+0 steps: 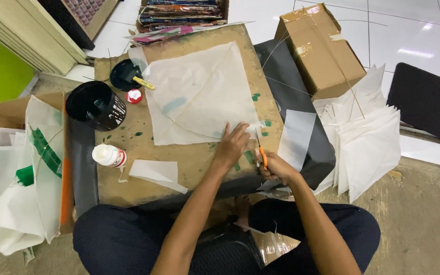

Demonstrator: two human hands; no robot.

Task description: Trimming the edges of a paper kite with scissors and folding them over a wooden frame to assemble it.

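A thin white paper kite (199,97) lies flat on a brown cardboard board (179,168), diamond-set, its spine running from upper right to lower left. The left hand (231,145) presses spread fingers on its lower corner; the right hand (276,168) grips orange-handled scissors (261,150) there. Glossy white floor tiles (408,30) lie beyond.

Bright, even overhead light. Glare patches on white floor tiles (413,46) right of cardboard box (319,51). Shadows soft, short. Focus sharp at centre; wide-angle bending of lines toward edges, left of box.
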